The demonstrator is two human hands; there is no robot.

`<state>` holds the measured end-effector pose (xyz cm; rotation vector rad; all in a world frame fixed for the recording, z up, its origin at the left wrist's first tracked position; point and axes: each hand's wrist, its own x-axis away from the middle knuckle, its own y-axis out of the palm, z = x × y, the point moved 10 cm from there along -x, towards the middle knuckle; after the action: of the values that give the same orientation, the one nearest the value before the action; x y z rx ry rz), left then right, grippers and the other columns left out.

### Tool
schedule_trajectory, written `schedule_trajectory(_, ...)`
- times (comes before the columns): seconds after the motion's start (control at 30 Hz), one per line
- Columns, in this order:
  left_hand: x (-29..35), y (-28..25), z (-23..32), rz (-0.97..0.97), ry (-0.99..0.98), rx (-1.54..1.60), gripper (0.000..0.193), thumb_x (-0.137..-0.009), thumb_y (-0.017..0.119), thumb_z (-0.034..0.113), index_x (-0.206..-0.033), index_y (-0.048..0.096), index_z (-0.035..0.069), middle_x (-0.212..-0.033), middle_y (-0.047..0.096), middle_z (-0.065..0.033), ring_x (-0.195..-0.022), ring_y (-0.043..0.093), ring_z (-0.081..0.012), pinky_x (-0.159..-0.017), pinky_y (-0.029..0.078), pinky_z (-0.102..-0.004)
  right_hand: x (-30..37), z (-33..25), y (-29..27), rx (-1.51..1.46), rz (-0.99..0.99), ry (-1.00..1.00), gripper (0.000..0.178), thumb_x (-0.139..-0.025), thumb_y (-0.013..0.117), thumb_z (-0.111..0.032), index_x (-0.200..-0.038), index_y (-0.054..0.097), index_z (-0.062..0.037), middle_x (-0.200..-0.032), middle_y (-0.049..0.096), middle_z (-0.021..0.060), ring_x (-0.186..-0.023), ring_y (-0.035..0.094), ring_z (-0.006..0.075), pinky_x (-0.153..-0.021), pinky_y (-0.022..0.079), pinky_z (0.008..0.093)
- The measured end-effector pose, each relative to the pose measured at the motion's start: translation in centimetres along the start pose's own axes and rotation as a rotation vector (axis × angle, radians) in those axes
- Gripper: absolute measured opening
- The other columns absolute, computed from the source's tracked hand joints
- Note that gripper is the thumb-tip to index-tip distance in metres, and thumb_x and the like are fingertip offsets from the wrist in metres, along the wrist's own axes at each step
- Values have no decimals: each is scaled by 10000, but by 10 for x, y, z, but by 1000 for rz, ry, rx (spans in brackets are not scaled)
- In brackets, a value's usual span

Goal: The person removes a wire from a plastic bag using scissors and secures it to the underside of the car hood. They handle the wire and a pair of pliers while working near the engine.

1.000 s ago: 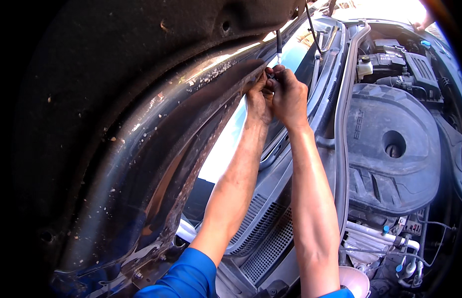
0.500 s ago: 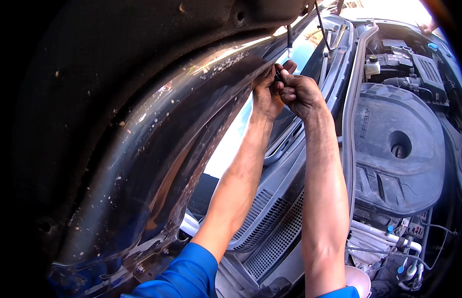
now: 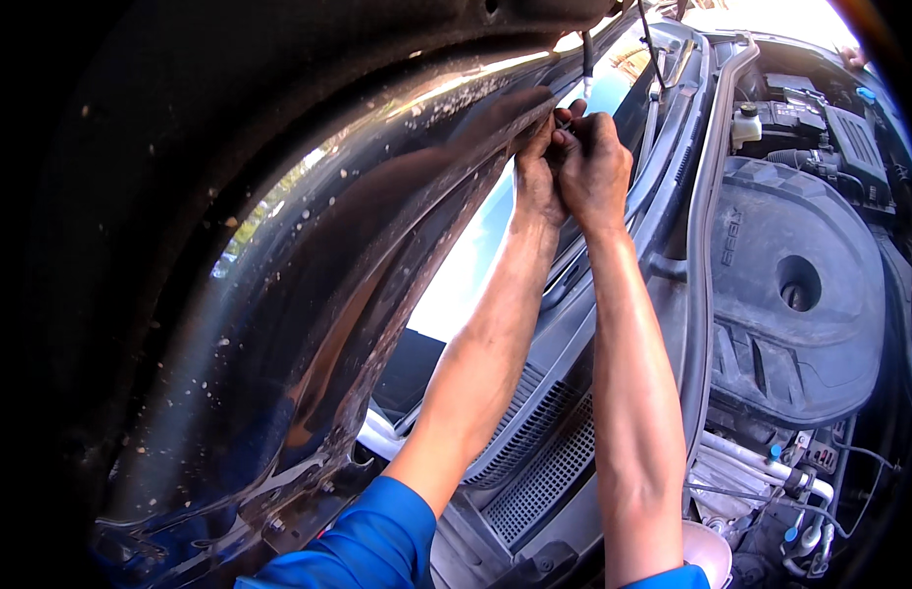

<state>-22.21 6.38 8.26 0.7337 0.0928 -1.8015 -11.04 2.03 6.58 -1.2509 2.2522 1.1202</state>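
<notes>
Both my hands are raised together at the rear edge of the propped-up hood point(image 3: 309, 324), above the windscreen base. My left hand point(image 3: 539, 177) is closed at the hood's edge, its fingers around something small and dark that I cannot make out. Pressed up beside it, my right hand point(image 3: 595, 172) is closed too, knuckles up, its fingertips meeting the left fingers. What the fingertips pinch is mostly hidden. Just above them hangs a thin dark rod or tube with a pale end point(image 3: 587, 67).
On the right lies the engine bay with a dark engine cover point(image 3: 740, 285), a small pale reservoir point(image 3: 746, 126) and a rubber seal point(image 3: 704, 324). The grille of the cowl point(image 3: 534, 471) runs beneath my forearms. At the far upper right, another person's hand point(image 3: 852, 57) shows.
My right hand has turned over, knuckles now upward, and drawn closer against the left. The left hand stays at the hood's edge. The view has shifted slightly.
</notes>
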Motion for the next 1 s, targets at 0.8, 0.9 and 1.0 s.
schedule_trajectory(0.8, 5, 2, -7, -32, -137, -45, 228, -939, 639, 325, -987, 673, 104, -985, 677, -46, -886, 632, -141, -660, 539, -260, 14, 43, 38, -1033, -407, 1019, 194, -1004, 502, -75, -1106, 526, 88, -800, 535, 69, -579, 465, 60, -415, 318, 169)
schedule_trajectory(0.9, 1, -15, 2, -62, -81, -113, 252, -929, 654, 329, -1041, 655, 103, -848, 635, -3, -899, 634, -151, -676, 549, -267, 25, 38, 56, -1294, -519, 1041, 184, -1014, 492, -92, -1102, 517, 67, -788, 540, 69, -557, 425, 46, -432, 337, 169)
schedule_trajectory(1.0, 5, -14, -5, 13, -109, -117, 245, -902, 700, 306, -1028, 655, 100, -919, 633, 15, -755, 562, -47, -657, 490, -226, 28, 52, 42, -1071, -470, 1002, 289, -1021, 517, -190, -1159, 512, 64, -790, 581, 70, -557, 431, 46, -467, 375, 180)
